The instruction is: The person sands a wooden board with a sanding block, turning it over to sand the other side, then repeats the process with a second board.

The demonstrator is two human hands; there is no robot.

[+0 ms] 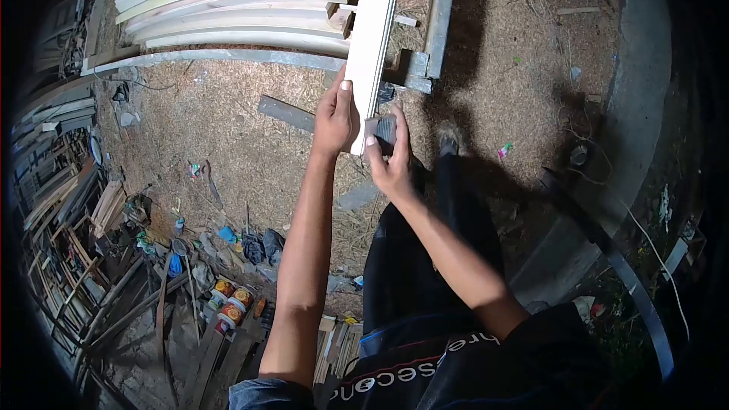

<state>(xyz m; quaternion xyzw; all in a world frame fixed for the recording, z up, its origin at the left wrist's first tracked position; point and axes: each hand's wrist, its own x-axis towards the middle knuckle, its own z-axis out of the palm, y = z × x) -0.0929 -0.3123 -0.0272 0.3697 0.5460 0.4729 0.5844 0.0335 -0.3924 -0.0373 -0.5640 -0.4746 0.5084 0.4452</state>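
Observation:
A long pale wooden board (371, 34) with grooves along its right edge runs from the top of the view down to my hands. My left hand (334, 120) grips the board's left side near its lower end, thumb on top and the other fingers hidden beneath. At the same end, on the right edge, my right hand (392, 153) holds a small dark grey sanding block (385, 131) between thumb and fingers. The block touches the board's grooved edge. Its underside is out of sight.
Several planks (235, 11) lie stacked at upper left on a metal frame (438, 23). A dark flat bar (287, 112) rests on the sawdust-covered ground. Scrap wood (57, 212) and paint buckets (234, 305) crowd the lower left. A curved metal strip (634, 281) stands at right.

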